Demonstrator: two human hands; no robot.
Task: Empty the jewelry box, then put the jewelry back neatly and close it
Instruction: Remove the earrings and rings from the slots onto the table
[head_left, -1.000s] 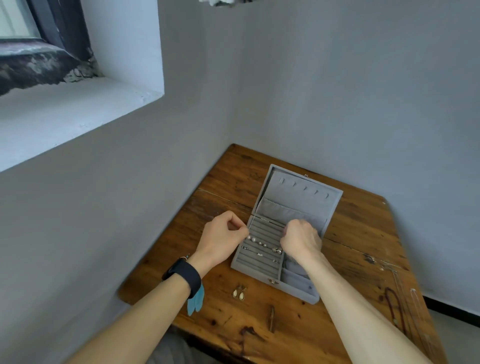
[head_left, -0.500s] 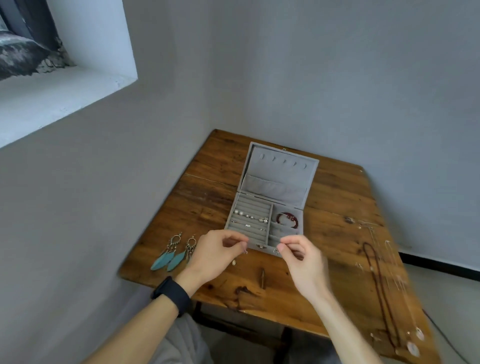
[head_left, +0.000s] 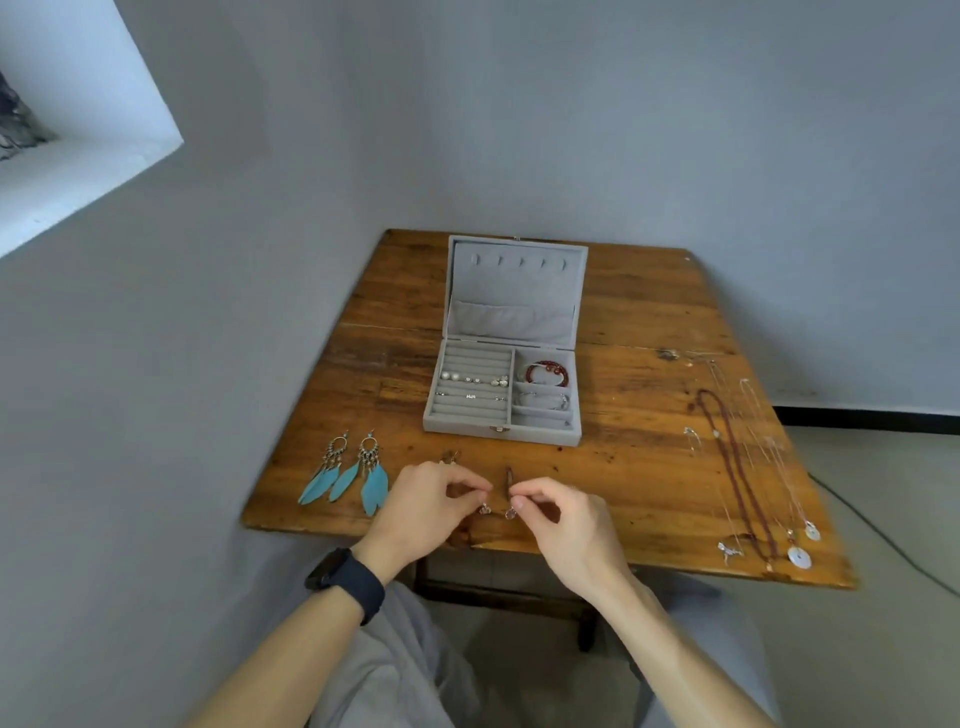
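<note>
The grey jewelry box (head_left: 470, 422) stands open on the wooden table (head_left: 639, 457), lid upright. Its left half holds pearl studs (head_left: 475, 379) in ring rolls; its right compartments hold a red bead bracelet (head_left: 548, 371) and a silver bracelet (head_left: 543, 400). Near the table's front edge, my left hand (head_left: 426, 506) pinches a small earring (head_left: 484, 509) and my right hand (head_left: 563, 525) pinches its twin (head_left: 510, 513), both just above the wood. Two blue feather earrings (head_left: 348, 475) lie to the left of my hands.
Several necklaces (head_left: 748, 467) lie stretched along the table's right side, pendants near the front edge. A small brown item (head_left: 509, 478) and a small gold piece (head_left: 449, 457) lie between the box and my hands. Grey walls close in behind and to the left.
Both hands drew back from the box toward the table's front edge, each pinching a small earring. The camera tilted down and right, bringing the whole table into view.
</note>
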